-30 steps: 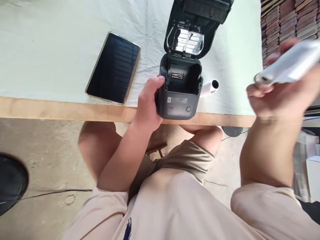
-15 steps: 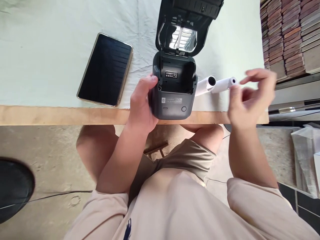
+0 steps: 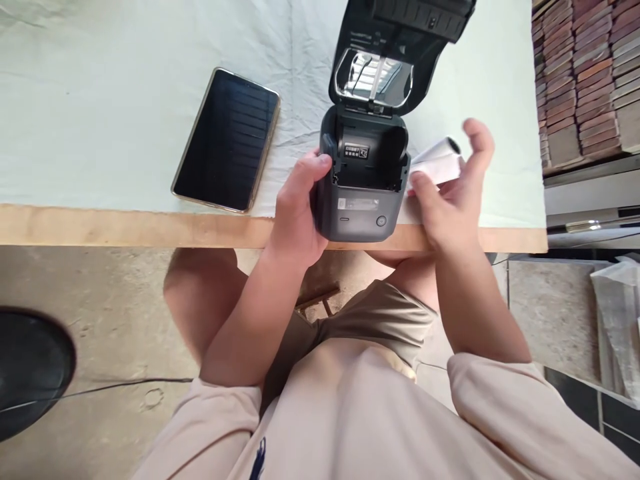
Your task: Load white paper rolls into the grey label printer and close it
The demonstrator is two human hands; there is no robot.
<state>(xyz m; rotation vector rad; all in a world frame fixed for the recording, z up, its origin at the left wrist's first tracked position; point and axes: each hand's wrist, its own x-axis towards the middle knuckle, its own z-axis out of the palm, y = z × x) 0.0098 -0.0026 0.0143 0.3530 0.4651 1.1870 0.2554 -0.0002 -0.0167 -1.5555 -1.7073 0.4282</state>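
Just beside right hand: paper roll (touching).

Printer: on the worktop at its near edge, lid hinged up behind the open bay.
Phone: flat on the worktop, left of the printer, apart from it.
Paper roll: on the worktop, just right of the printer.
Left hand: against the printer's left side.
Right hand: around the paper roll, beside the printer's right side.
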